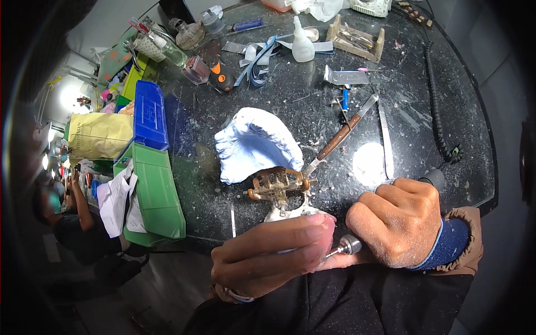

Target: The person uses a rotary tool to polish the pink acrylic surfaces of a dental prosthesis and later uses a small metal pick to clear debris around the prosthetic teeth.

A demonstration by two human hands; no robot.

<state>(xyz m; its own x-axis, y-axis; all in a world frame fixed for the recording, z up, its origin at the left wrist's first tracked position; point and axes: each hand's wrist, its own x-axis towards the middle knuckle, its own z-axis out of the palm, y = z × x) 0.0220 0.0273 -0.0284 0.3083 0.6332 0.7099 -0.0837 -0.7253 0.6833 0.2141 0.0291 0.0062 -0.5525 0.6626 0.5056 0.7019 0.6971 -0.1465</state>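
Near the table's front edge, my left hand [262,257] is closed around a pink acrylic denture base [326,230], mostly hidden by the fingers. My right hand [397,223] grips a rotary handpiece [350,244]; its metal nose and thin bur point left, at or very close to the pink piece. Whether the bur touches it I cannot tell. White dust coats the right knuckles. Just beyond my left hand stands a brass dental articulator [279,187] with white plaster [293,211] on it. Behind that lies a pale blue horseshoe-shaped plaster block [257,142].
A wooden-handled wax knife [339,138] and a thin metal strip [385,134] lie beyond my hands. A coiled black cord [435,106] runs along the right. Green [156,195] and blue [151,114] bins flank the left edge. A white dropper bottle [302,44] stands farther back.
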